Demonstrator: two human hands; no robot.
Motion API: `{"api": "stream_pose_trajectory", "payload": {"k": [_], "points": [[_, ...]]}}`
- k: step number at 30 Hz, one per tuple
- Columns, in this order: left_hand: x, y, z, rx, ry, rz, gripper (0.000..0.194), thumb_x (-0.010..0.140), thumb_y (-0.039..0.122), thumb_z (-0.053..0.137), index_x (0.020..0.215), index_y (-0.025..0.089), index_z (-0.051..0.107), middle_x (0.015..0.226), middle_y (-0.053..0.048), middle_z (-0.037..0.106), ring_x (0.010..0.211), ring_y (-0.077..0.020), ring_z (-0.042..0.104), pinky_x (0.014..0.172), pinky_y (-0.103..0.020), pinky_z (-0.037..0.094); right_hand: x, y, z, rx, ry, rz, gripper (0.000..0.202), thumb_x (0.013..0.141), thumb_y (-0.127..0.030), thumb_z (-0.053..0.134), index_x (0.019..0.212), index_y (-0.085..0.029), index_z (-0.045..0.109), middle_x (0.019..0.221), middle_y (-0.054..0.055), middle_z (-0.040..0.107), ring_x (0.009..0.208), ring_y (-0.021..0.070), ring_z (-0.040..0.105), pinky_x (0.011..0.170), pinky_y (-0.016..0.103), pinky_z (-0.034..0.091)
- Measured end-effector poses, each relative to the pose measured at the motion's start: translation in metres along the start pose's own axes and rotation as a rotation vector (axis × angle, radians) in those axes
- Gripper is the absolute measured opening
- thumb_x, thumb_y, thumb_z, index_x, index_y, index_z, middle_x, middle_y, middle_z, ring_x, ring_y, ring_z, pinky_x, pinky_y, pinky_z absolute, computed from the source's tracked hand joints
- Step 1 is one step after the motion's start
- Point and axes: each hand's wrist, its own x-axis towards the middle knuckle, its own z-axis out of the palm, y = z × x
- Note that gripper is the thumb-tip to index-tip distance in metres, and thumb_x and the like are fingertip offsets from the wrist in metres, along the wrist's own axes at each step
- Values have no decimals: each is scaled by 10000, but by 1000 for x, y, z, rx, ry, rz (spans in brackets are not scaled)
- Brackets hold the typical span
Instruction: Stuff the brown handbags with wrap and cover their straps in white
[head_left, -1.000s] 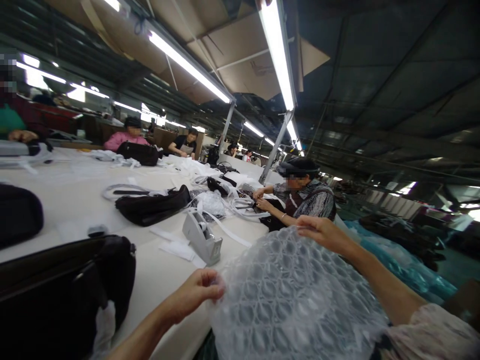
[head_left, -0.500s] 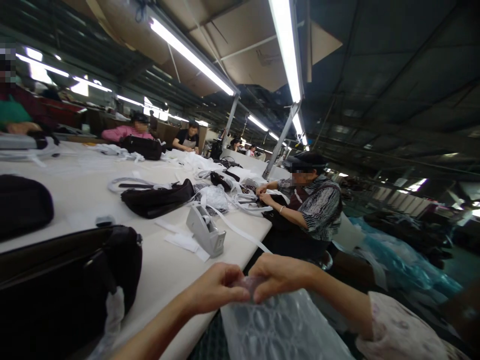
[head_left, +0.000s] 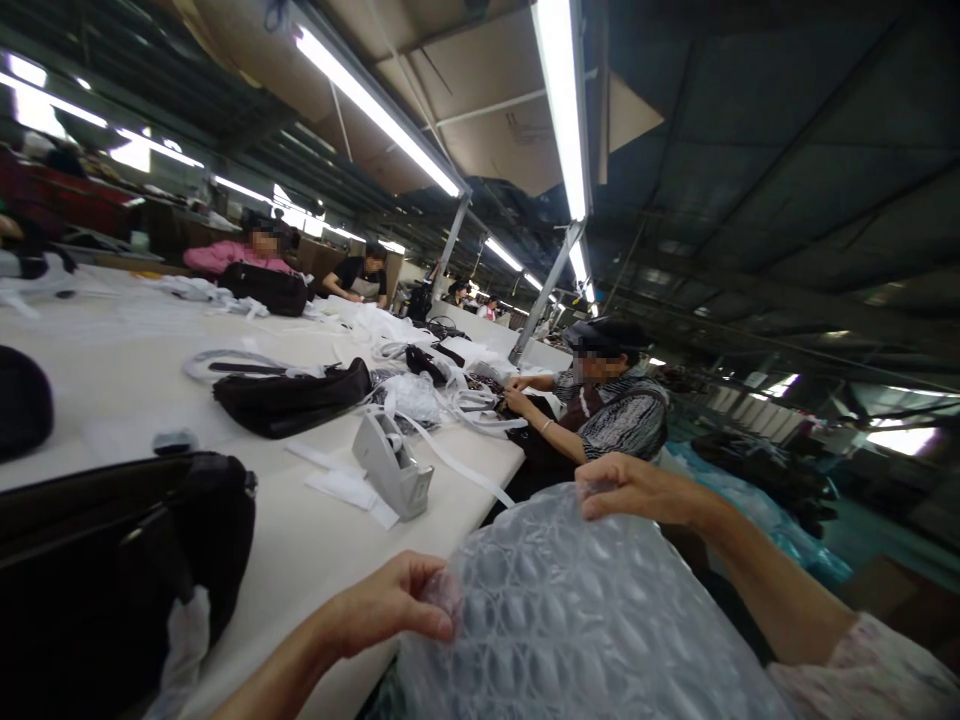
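A clear sheet of bubble wrap (head_left: 570, 610) with large air cells spreads out in front of me, past the table's edge. My left hand (head_left: 401, 605) pinches its left edge between thumb and fingers. At the upper right edge, my right hand (head_left: 630, 490) grips the same sheet. The wrap's lower part runs out of the picture. Left of my left hand stands a large black bag (head_left: 127, 570), its strap end wrapped in white material. A grey tape dispenser (head_left: 394, 465) sits on the table beyond my left hand.
The white table (head_left: 300, 530) also bears a slim black bag (head_left: 292, 398), white paper strips (head_left: 349, 490) and a crumpled plastic bundle (head_left: 412, 398). A co-worker (head_left: 615, 400) sits at the table's right side. Blue plastic (head_left: 780, 510) lies on the floor at right.
My hands have moved apart, the left one leftward and the right one up and right. The bubble wrap between them has opened out wider. The view has turned slightly right.
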Motion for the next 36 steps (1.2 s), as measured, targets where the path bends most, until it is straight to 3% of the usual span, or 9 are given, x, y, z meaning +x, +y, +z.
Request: {"api": "stream_pose_trajectory", "payload": {"k": [8,13,18,25,29,31,33,34,36], "points": [[-5,-14,-14,-6,31,-33,260,523,228,847,682,148,658,617,60,607,600,-98,469,595,-197,347,-3,23,10,33,56,45,347,745,-494,727,684,-164,639,616,-28,543,586,117,447,555,238,326],[-7,-21,-13,-45,3,-75,283,487,204,816,731,149,683,726,27,702,697,-146,579,695,-231,432,-11,34,0,52,127,75,402,756,-562,700,720,-168,629,601,-40,501,570,112,430,542,235,315],[-6,-27,-7,-44,54,-62,175,533,179,734,685,159,649,637,21,690,658,-171,613,720,-273,472,-21,44,-12,39,212,142,430,722,-587,728,700,-167,639,634,-16,546,606,139,483,572,252,362],[-10,-25,-17,64,135,-28,178,588,247,652,728,138,667,701,-15,699,680,-154,596,743,-256,444,-43,94,-10,-91,262,153,376,791,-543,667,689,-180,658,680,15,602,690,187,556,669,290,434],[-6,-30,-9,210,164,-14,174,642,315,567,720,163,599,631,7,604,605,-151,527,643,-259,419,-45,116,0,-203,171,186,388,793,-555,619,699,-182,675,712,53,673,737,245,630,705,334,471],[-2,-33,1,338,187,14,129,687,307,510,668,184,545,601,18,534,589,-149,481,609,-260,378,-38,110,14,-239,123,203,352,759,-528,655,764,-183,722,803,85,736,816,290,672,768,372,496],[1,-35,15,497,210,61,121,734,265,485,633,198,491,613,17,489,624,-157,458,635,-276,350,-26,87,39,-231,112,182,397,787,-505,647,995,-186,759,1053,119,760,1010,319,674,902,398,490],[3,-36,23,579,218,88,124,754,240,483,637,201,477,640,12,489,657,-167,458,664,-289,344,-19,70,55,-222,114,150,467,850,-502,587,1180,-196,714,1239,120,709,1155,306,628,988,392,458],[3,-38,37,714,229,133,99,784,195,484,686,203,481,727,-11,529,738,-196,477,732,-319,340,-2,34,92,-146,35,24,608,919,-477,516,1437,-158,525,1384,134,623,1263,281,574,1034,379,442]]}}
